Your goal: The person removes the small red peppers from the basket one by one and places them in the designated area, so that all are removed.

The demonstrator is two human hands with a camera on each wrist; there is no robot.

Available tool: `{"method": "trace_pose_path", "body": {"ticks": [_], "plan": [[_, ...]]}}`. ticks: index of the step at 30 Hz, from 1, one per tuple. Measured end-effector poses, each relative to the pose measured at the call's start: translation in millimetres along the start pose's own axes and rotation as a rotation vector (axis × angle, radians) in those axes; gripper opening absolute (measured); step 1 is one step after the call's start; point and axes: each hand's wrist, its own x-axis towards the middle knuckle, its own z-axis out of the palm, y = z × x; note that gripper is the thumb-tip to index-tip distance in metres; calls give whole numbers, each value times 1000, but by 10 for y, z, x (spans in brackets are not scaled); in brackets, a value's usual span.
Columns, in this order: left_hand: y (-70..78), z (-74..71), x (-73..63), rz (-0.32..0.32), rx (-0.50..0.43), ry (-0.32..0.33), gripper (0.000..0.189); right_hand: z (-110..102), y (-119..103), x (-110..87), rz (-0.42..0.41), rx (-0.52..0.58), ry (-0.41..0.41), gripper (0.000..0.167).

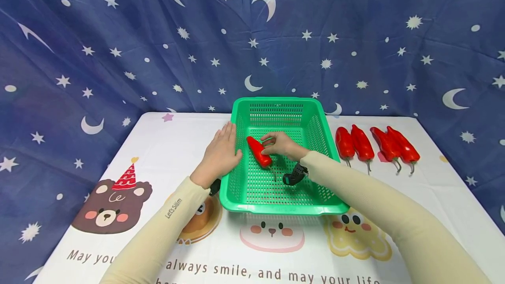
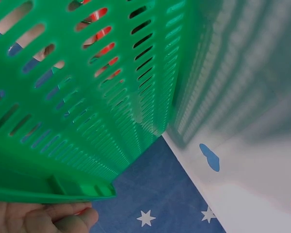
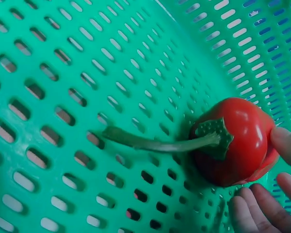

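A red pepper [image 1: 258, 151] lies on the floor of a green perforated plastic basket [image 1: 284, 209]. My right hand [image 1: 281, 144] reaches into the basket beside it. In the right wrist view, the thumb touches the side of the pepper [image 3: 240, 141], whose green stem points left, while the other fingers sit loosely bent below, with a gap between them and the thumb. My left hand [image 1: 222, 152] rests on the basket's left rim with its fingers straight. From the left wrist view, its fingers [image 2: 43, 218] show under the rim.
To the right of the basket, several red peppers lie in a row, among them an outer one [image 1: 403, 144] and a near one [image 1: 345, 143]. A white printed tablecloth [image 1: 189, 135] covers the table. Behind it hangs a blue star-and-moon curtain [image 1: 205, 78].
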Motion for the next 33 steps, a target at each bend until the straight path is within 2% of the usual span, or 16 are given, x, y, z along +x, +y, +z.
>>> {"method": "trace_pose_path", "body": {"ticks": [6, 13, 22, 33], "plan": [[4, -1, -6, 1, -3, 11, 70, 20, 14, 16, 0, -29, -20, 54], [-25, 32, -11, 14, -20, 39, 69, 62, 22, 32, 49, -53, -57, 56], [-9, 16, 7, 0, -6, 16, 71, 87, 24, 29, 62, -13, -97, 50], [0, 8, -12, 5, -12, 28, 69, 88, 32, 53, 84, 45, -152, 45]]}}
